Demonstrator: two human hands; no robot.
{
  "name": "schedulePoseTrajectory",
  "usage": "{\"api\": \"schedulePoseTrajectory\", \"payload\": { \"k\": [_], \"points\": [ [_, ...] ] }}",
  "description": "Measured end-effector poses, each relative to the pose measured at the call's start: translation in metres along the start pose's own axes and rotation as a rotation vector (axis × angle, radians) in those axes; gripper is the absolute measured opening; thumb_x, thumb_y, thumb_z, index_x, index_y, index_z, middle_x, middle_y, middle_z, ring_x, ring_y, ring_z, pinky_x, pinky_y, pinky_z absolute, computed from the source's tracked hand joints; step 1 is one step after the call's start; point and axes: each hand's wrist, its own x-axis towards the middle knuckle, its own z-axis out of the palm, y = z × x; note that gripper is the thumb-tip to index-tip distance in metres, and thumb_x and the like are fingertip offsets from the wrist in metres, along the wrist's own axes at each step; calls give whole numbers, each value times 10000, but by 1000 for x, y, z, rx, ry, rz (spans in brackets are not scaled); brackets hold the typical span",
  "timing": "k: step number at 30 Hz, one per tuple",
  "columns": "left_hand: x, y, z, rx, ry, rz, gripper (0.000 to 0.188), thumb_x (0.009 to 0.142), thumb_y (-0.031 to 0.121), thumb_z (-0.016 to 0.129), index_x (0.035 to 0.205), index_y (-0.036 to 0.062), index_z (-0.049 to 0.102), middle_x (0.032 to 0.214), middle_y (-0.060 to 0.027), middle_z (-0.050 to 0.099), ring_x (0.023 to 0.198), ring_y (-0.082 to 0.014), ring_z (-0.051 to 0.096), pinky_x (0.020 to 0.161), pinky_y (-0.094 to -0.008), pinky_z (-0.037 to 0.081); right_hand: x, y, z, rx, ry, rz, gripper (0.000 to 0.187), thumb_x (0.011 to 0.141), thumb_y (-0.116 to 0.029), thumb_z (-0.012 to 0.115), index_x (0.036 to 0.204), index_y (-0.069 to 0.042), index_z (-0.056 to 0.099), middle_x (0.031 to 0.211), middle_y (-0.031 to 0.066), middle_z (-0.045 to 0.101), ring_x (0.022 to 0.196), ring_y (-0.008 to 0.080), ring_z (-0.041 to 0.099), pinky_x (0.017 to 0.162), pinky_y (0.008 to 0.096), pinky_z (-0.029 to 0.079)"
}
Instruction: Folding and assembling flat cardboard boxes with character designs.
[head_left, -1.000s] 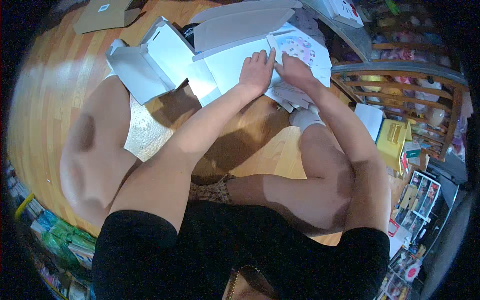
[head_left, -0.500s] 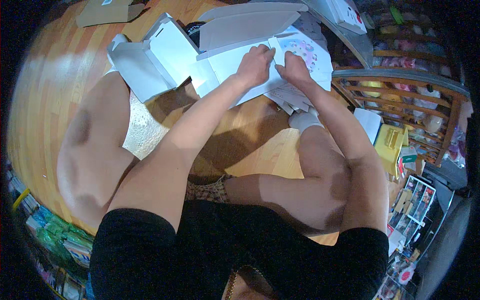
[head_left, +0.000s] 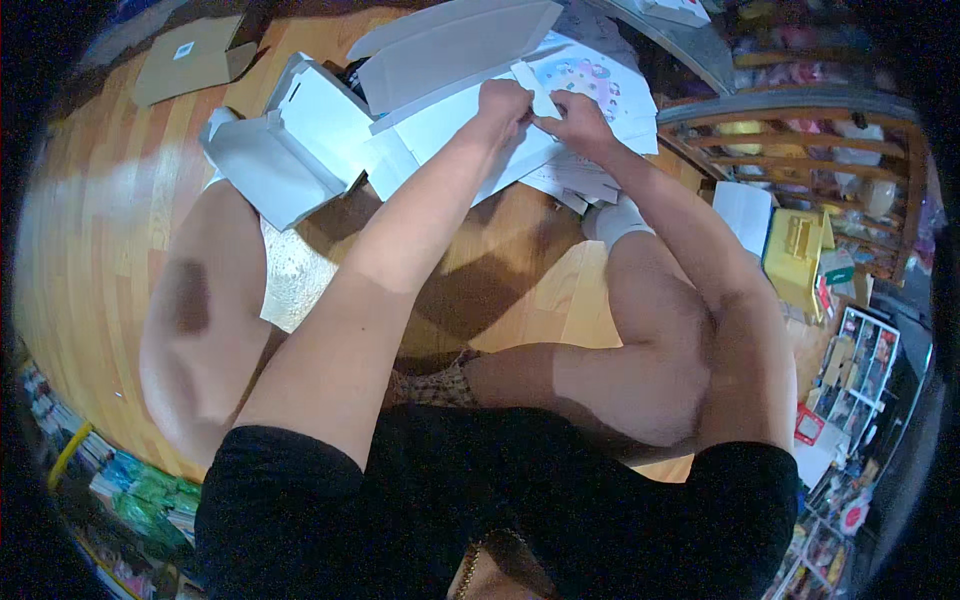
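Observation:
Ahead of me on the floor lies a partly unfolded white cardboard box (head_left: pixel 432 132), with a long panel (head_left: pixel 460 58) standing up along its far side. At its right end, my left hand (head_left: pixel 506 106) is closed on a narrow white flap, fingers curled under and partly hidden. My right hand (head_left: pixel 580 124) pinches the same flap from the right, thumb pointing toward the left hand. Beneath and to the right of the flap are flat white printed sheets (head_left: pixel 592 90) with a ring of small coloured figures. An open, folded white box (head_left: pixel 275 165) sits to the left.
A brown cardboard piece (head_left: pixel 190 65) lies at the far left on the wooden floor. Wooden slats (head_left: pixel 790 145) front packed goods on the right, beside a yellow container (head_left: pixel 797 262) and a white wire rack (head_left: pixel 860 360). Green plastic bags (head_left: pixel 150 505) lie at lower left.
My left fingers have curled in more around the flap, and my right hand has come closer to them. The white box has shifted up and left in view, as the view itself moved.

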Motion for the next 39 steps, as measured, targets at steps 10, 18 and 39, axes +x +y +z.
{"api": "schedulePoseTrajectory", "payload": {
  "k": [10, 18, 39],
  "points": [
    [-11, 5, 2, -676, -46, -221, 124, 829, 7, 521, 772, -99, 549, 634, -142, 544, 514, -209, 562, 411, -328, 468, 11, 7, 1, -76, -136, 83, 459, 636, -342, 736, 862, 34, 602, 809, 216, 606, 801, 345, 592, 719, 394, 452],
    [-16, -5, -4, -438, 269, 36, 157, 736, -19, 538, 881, -70, 576, 683, -166, 605, 533, -260, 589, 514, -367, 497, 13, 12, 11, -19, -10, 90, 319, 682, -227, 675, 874, 23, 628, 752, 153, 617, 687, 228, 586, 650, 362, 442],
    [-41, -5, -22, 574, 167, 592, 540, 647, -75, 497, 1108, 181, 612, 933, -135, 561, 908, -320, 516, 794, -383, 454, 16, 23, -1, 111, -158, 135, 369, 676, -276, 707, 912, 0, 636, 743, 126, 617, 674, 217, 580, 638, 340, 446]
  ]
}}
